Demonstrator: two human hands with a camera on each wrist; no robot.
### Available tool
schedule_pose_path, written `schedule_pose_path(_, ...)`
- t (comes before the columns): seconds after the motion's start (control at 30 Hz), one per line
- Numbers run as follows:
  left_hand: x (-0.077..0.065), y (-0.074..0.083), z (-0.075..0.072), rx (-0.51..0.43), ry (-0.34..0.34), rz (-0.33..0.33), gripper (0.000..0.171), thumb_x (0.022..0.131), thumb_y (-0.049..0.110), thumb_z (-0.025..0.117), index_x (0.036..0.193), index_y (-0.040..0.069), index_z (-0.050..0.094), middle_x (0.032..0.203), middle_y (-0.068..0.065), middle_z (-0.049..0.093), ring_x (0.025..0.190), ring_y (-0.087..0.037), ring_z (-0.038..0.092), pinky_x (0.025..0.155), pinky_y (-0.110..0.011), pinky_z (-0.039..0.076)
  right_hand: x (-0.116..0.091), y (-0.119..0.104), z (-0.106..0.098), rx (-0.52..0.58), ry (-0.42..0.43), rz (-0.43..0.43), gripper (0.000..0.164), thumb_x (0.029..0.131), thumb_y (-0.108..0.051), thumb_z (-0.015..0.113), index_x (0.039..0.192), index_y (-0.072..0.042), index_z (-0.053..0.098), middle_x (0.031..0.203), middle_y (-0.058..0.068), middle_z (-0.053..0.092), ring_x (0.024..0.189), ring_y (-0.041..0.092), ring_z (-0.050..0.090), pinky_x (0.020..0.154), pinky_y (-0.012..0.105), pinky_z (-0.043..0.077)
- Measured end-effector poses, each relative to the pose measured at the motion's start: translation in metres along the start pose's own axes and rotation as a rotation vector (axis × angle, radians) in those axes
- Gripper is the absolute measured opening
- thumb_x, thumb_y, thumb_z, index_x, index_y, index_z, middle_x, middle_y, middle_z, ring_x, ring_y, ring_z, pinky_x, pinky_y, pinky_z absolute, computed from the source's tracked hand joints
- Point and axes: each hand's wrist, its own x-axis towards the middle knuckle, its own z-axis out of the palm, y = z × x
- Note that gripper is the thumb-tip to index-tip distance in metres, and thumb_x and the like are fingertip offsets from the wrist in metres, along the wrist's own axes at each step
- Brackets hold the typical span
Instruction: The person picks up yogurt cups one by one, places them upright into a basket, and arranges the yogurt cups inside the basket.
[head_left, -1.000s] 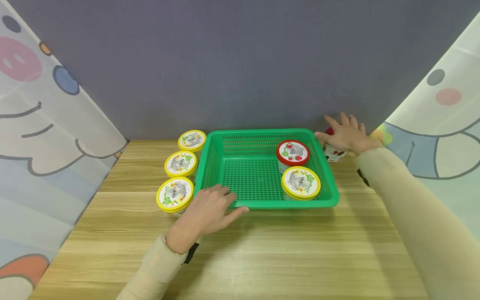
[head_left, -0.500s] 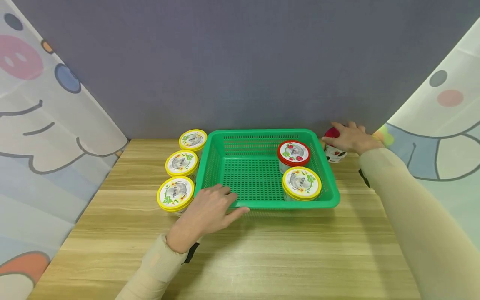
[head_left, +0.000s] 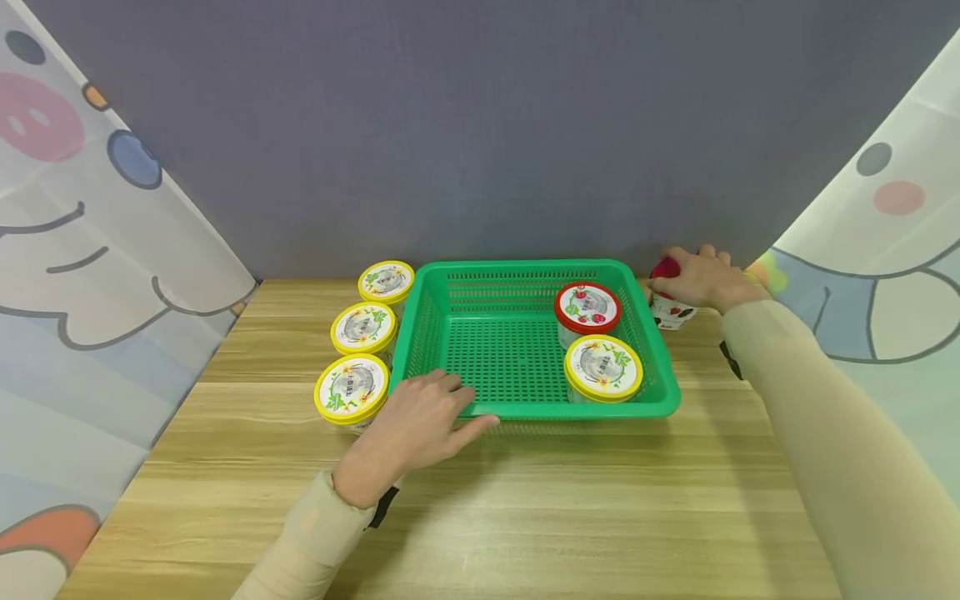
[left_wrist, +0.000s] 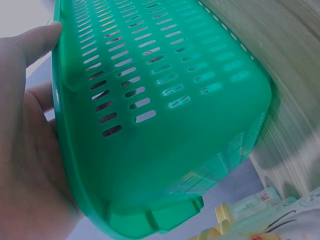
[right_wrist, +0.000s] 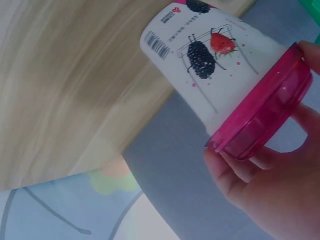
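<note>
In the head view, my left hand lies over the front left rim of a green perforated plastic basket, fingers over the edge and thumb outside. The left wrist view shows that hand's palm beside the basket wall. To the right of the basket, my right hand holds a white cup printed with berries from above. Up close in the right wrist view, its thumb and fingers grip the cup's clear pink-red lid. Inside the basket's right side stand a red-lidded tub and a yellow-lidded tub.
Three yellow-lidded tubs stand in a row along the basket's left side, the nearest tub close to my left wrist. A grey partition rises behind the wooden table. Cartoon-printed cloths hang at both sides.
My right hand has come down a little from above the cup, and its spread fingers have drawn in around the lid. The left hand and the basket have stayed in place.
</note>
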Motion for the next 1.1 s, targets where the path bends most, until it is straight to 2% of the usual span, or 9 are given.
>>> schedule_pose_path(0.17, 0.000, 0.000, 0.001, -0.001, 0.000, -0.001, 0.042, 0.096, 0.053, 0.064, 0.076, 0.017, 0.064, 0.072, 0.004, 0.055, 0.066, -0.015, 0.054, 0.056, -0.031, 0.047, 0.001, 0.004, 0.003, -0.005, 0.031, -0.025, 0.069, 0.098, -0.049, 0.046, 0.150, -0.006, 0.032, 0.124, 0.037, 0.033, 0.109, 0.054, 0.031, 0.084, 0.068, 0.036)
schedule_pose_path(0.4, -0.001, 0.000, 0.001, -0.003, 0.000, -0.010, 0.042, 0.096, 0.054, 0.064, 0.076, 0.017, 0.064, 0.072, 0.004, 0.056, 0.067, -0.015, 0.055, 0.055, -0.031, 0.047, 0.001, 0.005, 0.004, -0.011, 0.079, -0.052, 0.068, 0.097, -0.049, 0.043, 0.148, -0.005, 0.035, 0.125, 0.038, 0.036, 0.111, 0.055, 0.031, 0.086, 0.069, 0.033)
schedule_pose_path(1.1, 0.000, 0.001, 0.000, 0.006, 0.016, 0.003, 0.043, 0.095, 0.053, 0.064, 0.073, 0.017, 0.062, 0.071, 0.004, 0.055, 0.065, -0.015, 0.054, 0.054, -0.031, 0.046, -0.007, -0.008, -0.010, -0.028, 0.214, -0.080, 0.069, 0.095, -0.051, 0.041, 0.148, -0.007, 0.041, 0.125, 0.037, 0.039, 0.108, 0.054, 0.035, 0.082, 0.067, 0.035)
